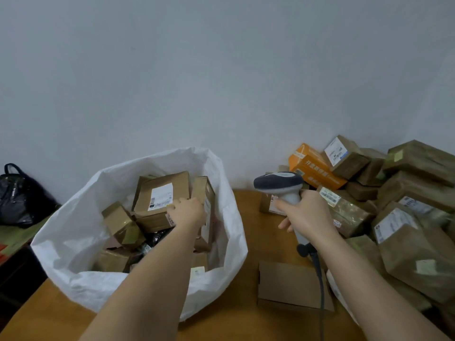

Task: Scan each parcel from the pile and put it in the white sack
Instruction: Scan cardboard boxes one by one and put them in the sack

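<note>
Left hand (188, 211) reaches into the white sack (73, 217), fingers curled on the corner of a brown parcel (160, 200), probably to settle it there. Right hand (305, 212) grips the scanner (280, 184), ready for the pile (394, 205) just beyond it.

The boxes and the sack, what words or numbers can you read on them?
Orange box: white Chinese characters, too blurred to read.
White labels on the parcel pile: barcodes and print, too small to read.
Label on the top parcel in the white sack: too small to read.
Scanner: no text visible.
</note>
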